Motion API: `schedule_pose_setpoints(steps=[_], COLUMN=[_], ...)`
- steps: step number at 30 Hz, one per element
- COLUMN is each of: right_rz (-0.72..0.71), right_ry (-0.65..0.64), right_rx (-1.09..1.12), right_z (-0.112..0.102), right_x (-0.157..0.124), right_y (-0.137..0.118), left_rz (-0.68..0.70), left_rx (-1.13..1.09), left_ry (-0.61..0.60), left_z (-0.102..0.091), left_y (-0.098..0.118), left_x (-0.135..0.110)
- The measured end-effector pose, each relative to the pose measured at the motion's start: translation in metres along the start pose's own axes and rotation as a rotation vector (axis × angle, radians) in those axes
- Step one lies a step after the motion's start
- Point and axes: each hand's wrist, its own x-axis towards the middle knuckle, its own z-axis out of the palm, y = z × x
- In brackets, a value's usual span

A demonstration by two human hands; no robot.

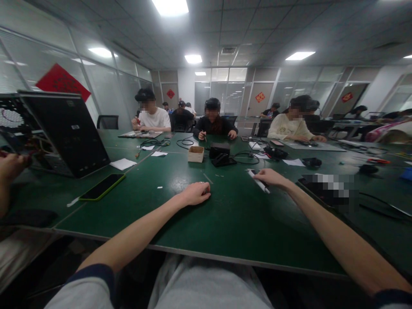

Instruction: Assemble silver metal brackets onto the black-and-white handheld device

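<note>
My left hand (196, 193) rests on the green tabletop (225, 231). Its fingers are curled in and pressed together, and no object shows in them. Farther right, my right hand (273, 177) closes its fingers on a narrow, flat white-and-dark piece (263, 186) lying at a slant on the table. The fingers cover part of this piece, and its kind cannot be made out. Just beyond my left hand, a thin strip (208, 178) lies on the tabletop.
A small open box (195, 155) and a black device (219, 152) stand ahead. At left are a phone (103, 187) and a computer case (64, 133), with another person's hand (13, 165) beside it. A dark, partly blurred-out device (322, 189) lies right. People sit across the table.
</note>
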Motion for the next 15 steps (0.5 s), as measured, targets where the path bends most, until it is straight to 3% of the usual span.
schedule_pose_setpoints(steps=[5, 8, 11, 15], right_rz=[-0.174, -0.235, -0.298, -0.417], right_ry=[-0.21, -0.284, -0.288, -0.214], right_rx=[-0.121, -0.126, -0.107, -0.163], right_z=[0.069, 0.096, 0.105, 0.098], right_x=[-0.049, -0.083, -0.104, -0.1], right_y=[-0.074, -0.103, -0.117, -0.112], left_rz=[-0.023, 0.046, 0.1, 0.131], left_rx=[-0.04, -0.028, -0.003, -0.022], left_ry=[0.065, 0.06, 0.031, 0.011], left_z=[0.003, 0.002, 0.001, -0.001], left_y=[0.005, 0.01, 0.013, 0.013], left_x=[-0.001, -0.002, -0.002, -0.003])
